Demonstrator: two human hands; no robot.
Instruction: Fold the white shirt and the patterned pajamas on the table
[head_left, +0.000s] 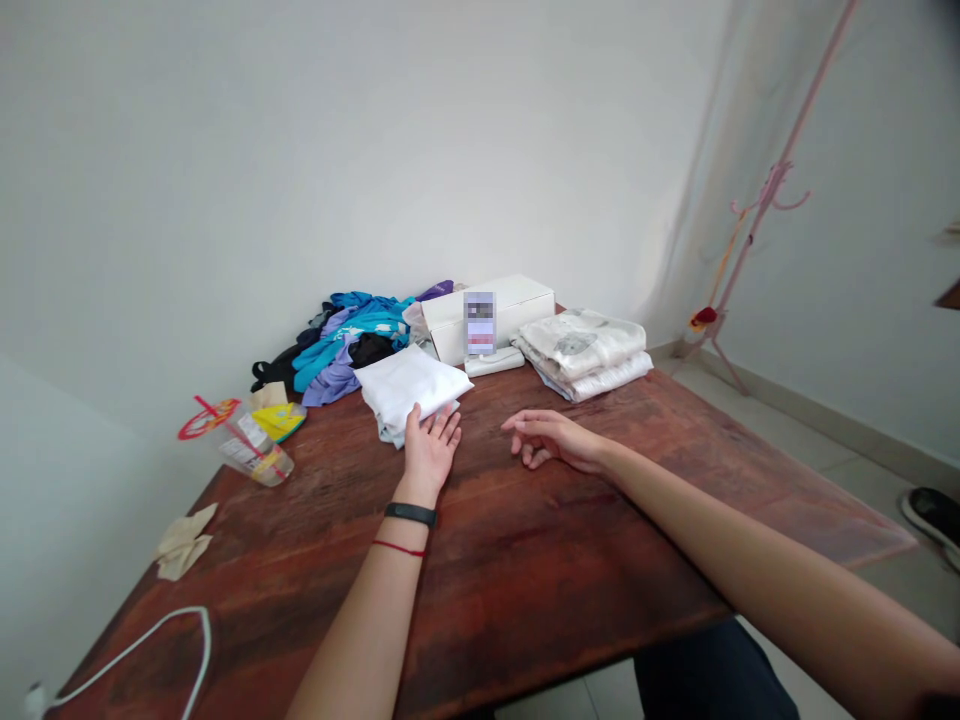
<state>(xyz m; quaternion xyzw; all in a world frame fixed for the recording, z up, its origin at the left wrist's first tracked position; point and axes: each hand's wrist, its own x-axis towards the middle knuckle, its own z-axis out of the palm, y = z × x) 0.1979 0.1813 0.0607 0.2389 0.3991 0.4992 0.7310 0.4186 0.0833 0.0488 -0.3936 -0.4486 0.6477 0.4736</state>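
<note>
My left hand (pixel 430 452) is palm up with its fingers spread, at the front edge of a folded white cloth (pixel 412 382), probably a garment. Its fingertips overlap that edge in view; whether they press on it I cannot tell. Nothing lies in the palm. To the right, my right hand (pixel 553 440) is over the table, fingers loosely bent and apart, holding nothing. Beyond it sits a stack of folded light clothes (pixel 592 345), the top one with a grey print. A crumpled heap of blue, purple and black clothes (pixel 352 340) lies behind the white cloth.
At the back of the wooden table (pixel 525 560) stand a white box (pixel 517 310) and a phone (pixel 480 322) propped on a white holder (pixel 495 361). On the left are a tilted plastic cup (pixel 259 450), a yellow packet (pixel 277 420), crumpled tissue (pixel 184 543) and a white cable (pixel 204 640).
</note>
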